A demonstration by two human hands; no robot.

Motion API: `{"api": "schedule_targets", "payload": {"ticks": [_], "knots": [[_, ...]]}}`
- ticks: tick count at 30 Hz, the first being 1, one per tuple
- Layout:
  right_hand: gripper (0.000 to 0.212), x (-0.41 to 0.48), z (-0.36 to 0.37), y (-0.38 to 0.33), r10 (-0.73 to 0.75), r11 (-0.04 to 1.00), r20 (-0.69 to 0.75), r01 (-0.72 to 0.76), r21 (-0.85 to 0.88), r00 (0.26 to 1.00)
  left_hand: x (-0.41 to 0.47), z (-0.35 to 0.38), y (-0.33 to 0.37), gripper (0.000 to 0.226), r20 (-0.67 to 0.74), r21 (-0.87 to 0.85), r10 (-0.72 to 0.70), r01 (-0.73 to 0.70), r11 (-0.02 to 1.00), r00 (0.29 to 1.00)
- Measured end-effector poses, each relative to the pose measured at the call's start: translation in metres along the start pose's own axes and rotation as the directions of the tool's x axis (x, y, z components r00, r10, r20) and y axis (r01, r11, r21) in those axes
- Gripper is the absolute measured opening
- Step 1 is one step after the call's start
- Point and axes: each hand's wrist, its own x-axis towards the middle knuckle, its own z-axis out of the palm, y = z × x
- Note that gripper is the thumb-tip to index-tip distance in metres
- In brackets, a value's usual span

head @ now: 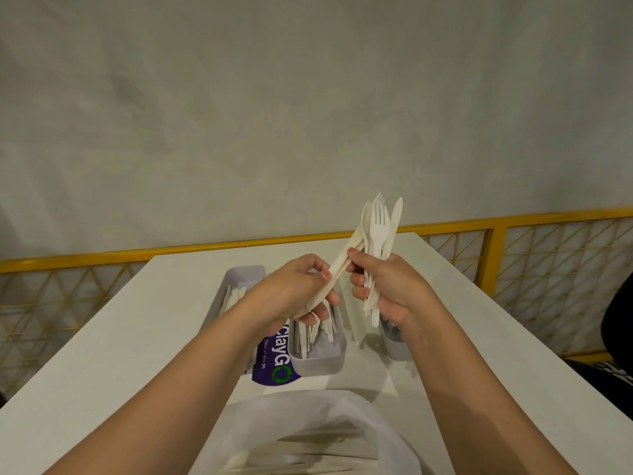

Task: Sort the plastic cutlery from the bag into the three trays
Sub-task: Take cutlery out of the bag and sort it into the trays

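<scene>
Here the white rectangular counter [120, 337] is carrying three grey plastic trays [318, 363], the translucent plastic bag [342, 426] lying nearest. The right hand [388, 289] is gripping an upright bundle of white plastic cutlery [378, 231]; the left hand [294, 289] is pinching one white plastic knife [337, 264].

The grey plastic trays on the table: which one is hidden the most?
The right-hand grey plastic tray: only its near corner shows below the right hand. The left tray and middle tray each show their rims and white cutlery inside.
</scene>
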Motion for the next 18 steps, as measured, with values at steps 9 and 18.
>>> {"api": "schedule_targets", "payload": {"ticks": [9,18], "knots": [[0.006,-0.004,0.003,-0.003,-0.015,1.0,0.015,0.015,-0.009,1.0,0.008,0.01,-0.002,0.013,-0.032,0.097,0.142,-0.138,0.986,0.989],[0.007,-0.003,0.0,-0.005,-0.04,0.998,-0.05,0.038,-0.046,0.998,0.005,-0.009,-0.002,0.017,-0.087,-0.211,-0.003,-0.016,0.977,0.996]]}}
